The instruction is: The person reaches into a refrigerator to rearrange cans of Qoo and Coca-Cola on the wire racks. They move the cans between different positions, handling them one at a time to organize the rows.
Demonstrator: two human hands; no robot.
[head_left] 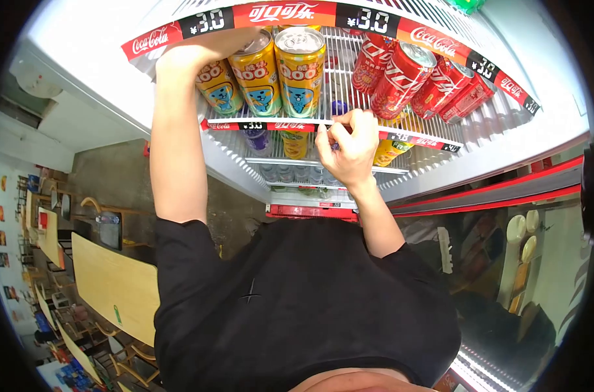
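My left hand point(212, 49) reaches into the fridge beneath the upper price strip point(277, 13), above a row of yellow Qoo cans point(301, 72). Its fingers are hidden behind the strip and the cans, so what they hold does not show. Lower down, my right hand point(350, 147) is closed, its curled fingers on the price strip point(290, 125) along the front edge of the middle shelf. Red Coca-Cola cans point(401, 78) stand and lean on the right of that shelf, with bare wire rack between them and the yellow cans.
Below are lower shelves with a purple-labelled bottle point(257, 140), yellow bottles point(295, 145) and clear bottles point(301, 173). The fridge's open glass door point(493, 248) is at right. Wooden tables point(114, 274) and chairs stand at left.
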